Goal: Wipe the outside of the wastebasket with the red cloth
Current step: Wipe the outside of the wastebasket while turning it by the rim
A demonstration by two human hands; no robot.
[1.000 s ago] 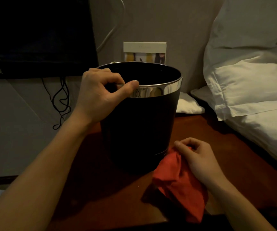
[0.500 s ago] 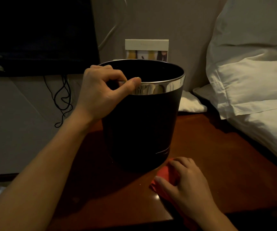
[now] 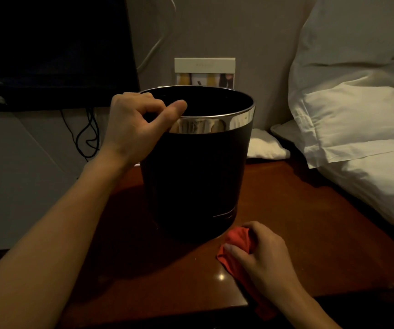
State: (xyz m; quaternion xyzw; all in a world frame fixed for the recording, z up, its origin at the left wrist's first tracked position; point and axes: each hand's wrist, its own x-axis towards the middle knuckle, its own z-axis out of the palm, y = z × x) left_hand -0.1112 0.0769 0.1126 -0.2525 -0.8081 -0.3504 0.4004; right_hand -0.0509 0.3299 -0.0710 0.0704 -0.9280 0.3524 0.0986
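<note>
Left hand (image 3: 131, 125) pinches the wastebasket (image 3: 196, 176) rim; right hand (image 3: 266, 255) grips the red cloth (image 3: 236, 241) near the table's (image 3: 298, 210) front edge.

1. I see a dark reddish wooden table (image 3: 298, 222) in dim light, one small glint on its near edge.
2. Behind the table, a plain grey wall (image 3: 238, 27); a white cable (image 3: 160, 41) hangs down it.
3. A pale card (image 3: 204, 71) stands at the wall, behind the table.
4. Left of the table: a dark screen (image 3: 48, 48), black cords (image 3: 85, 136) dangling below.
5. Right of the table: white pillows (image 3: 357, 119), stacked, overlapping its edge.
</note>
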